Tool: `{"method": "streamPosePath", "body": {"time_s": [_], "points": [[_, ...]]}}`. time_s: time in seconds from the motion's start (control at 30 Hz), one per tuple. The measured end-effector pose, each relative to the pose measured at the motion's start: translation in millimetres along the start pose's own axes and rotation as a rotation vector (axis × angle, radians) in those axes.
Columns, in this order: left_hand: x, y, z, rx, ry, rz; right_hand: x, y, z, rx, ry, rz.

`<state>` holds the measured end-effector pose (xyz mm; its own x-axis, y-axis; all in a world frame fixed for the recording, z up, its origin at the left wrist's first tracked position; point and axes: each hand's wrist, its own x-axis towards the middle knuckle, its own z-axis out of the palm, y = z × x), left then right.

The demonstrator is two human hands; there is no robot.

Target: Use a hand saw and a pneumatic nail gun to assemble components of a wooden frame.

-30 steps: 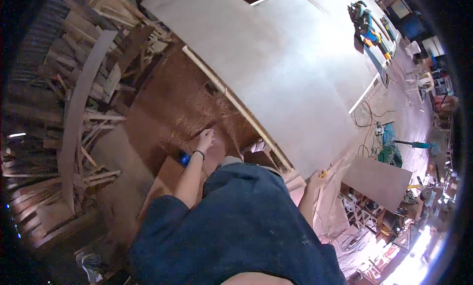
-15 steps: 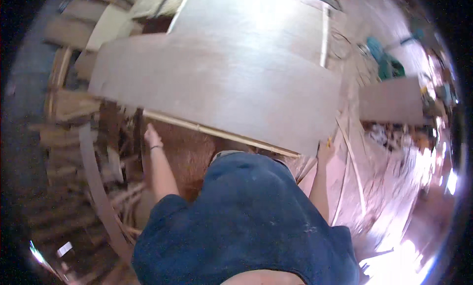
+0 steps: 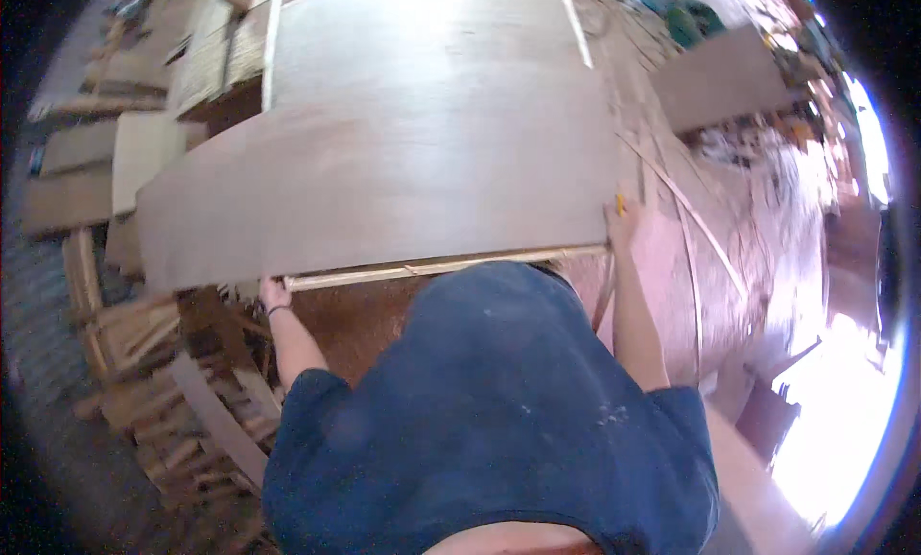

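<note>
A wide, thin brown plywood sheet lies across the work surface in front of me. At its near edge, by the left end of a pale wooden strip, my left hand is closed on the sheet's border; a dark band circles that wrist. My right hand is closed at the sheet's right edge. A small yellow thing, too blurred to name, shows at its fingers. Both arms reach forward, one on each side of my body.
Stacked wood offcuts and boards fill the left side. Pale strips edge the panel beyond the sheet. On the right are a loose slat, a brown board and a green item.
My view has turned, so the sheet's near edge now runs almost level. My left hand, apart from the sheet before, has come to its near edge. The right stays at the right edge.
</note>
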<state>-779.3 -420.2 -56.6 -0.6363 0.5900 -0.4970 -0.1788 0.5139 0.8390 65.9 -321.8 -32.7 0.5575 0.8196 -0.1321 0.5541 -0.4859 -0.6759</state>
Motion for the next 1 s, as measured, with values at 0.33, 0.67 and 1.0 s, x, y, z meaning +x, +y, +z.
{"method": "streamPosePath", "body": {"time_s": [0.33, 0.67, 1.0], "points": [[10, 31, 2, -0.419, 0.111, -0.254, -51, -59, 22, -0.320, 0.226, 0.038], [-20, 50, 30, -0.201, 0.275, -0.376, -51, -72, 22, -0.198, 0.284, -0.001], [-38, 43, 36, -0.274, 0.113, -0.264, -11, -76, -3, -0.342, 0.015, 0.214]]}}
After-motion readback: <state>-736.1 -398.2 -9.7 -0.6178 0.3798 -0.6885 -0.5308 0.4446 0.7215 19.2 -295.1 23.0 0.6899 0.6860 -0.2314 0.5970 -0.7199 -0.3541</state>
